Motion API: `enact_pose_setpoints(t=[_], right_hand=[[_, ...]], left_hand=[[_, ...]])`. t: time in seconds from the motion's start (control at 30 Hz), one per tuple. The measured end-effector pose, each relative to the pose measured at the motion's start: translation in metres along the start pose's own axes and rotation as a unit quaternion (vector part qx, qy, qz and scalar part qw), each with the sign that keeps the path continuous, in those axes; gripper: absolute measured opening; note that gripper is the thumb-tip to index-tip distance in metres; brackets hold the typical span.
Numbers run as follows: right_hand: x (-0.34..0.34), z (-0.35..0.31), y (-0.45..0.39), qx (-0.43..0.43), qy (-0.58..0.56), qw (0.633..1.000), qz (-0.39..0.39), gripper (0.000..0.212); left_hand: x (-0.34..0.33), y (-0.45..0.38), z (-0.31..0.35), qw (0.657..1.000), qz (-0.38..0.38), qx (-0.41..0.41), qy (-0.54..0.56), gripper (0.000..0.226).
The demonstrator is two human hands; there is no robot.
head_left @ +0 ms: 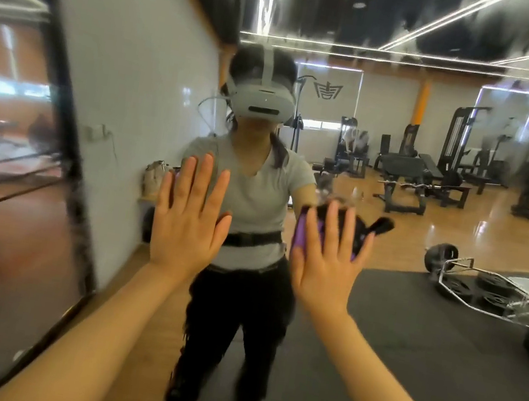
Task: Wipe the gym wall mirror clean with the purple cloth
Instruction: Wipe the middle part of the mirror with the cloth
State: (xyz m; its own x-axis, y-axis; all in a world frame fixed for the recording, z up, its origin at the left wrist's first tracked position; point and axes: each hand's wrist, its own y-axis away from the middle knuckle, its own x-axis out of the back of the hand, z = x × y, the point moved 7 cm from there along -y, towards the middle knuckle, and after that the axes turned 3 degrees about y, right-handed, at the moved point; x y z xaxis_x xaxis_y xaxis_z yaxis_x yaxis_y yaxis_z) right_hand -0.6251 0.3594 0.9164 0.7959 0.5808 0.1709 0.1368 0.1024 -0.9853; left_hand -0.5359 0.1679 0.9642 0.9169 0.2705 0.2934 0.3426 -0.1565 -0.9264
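The wall mirror (pixel 415 331) fills most of the head view and reflects a person in a headset facing me. Smeared streaks show on its upper glass. My right hand (pixel 325 265) is flat, with straight spread fingers pressing the purple cloth (pixel 301 235) against the mirror at chest height. The cloth peeks out to the left of and above my fingers, and its upper right part looks dark. My left hand (pixel 187 219) is raised beside it, fingers straight, palm toward the glass, holding nothing.
A tall black-framed glass panel (pixel 7 132) stands on the white wall (pixel 134 51) at the left. The reflection shows weight machines (pixel 453 161), a trap bar with plates (pixel 491 291), wooden floor and black matting behind me.
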Motion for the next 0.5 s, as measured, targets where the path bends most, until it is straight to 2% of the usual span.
enact_pose_setpoints(t=[0.1,0.2,0.3,0.4,0.5], right_hand=[[-0.013,-0.011,0.052,0.061,0.021,0.997,-0.044,0.055],[-0.013,-0.009,0.056,0.087,0.028,0.994,-0.062,0.055],[-0.003,-0.005,0.004,0.101,0.013,0.994,-0.035,0.055],[0.008,0.008,-0.063,0.079,0.001,0.997,-0.007,0.055],[0.011,0.014,-0.084,0.065,0.004,0.998,-0.001,0.054]], left_hand=[[-0.002,0.001,-0.002,1.000,0.016,-0.003,-0.005,0.061],[-0.001,0.002,-0.002,1.000,0.028,-0.003,0.008,0.060],[-0.002,0.002,0.001,0.999,0.038,-0.009,0.010,0.060],[-0.002,0.000,0.001,0.999,0.036,-0.006,0.006,0.060],[-0.002,0.001,0.001,0.999,0.032,-0.007,0.003,0.060]])
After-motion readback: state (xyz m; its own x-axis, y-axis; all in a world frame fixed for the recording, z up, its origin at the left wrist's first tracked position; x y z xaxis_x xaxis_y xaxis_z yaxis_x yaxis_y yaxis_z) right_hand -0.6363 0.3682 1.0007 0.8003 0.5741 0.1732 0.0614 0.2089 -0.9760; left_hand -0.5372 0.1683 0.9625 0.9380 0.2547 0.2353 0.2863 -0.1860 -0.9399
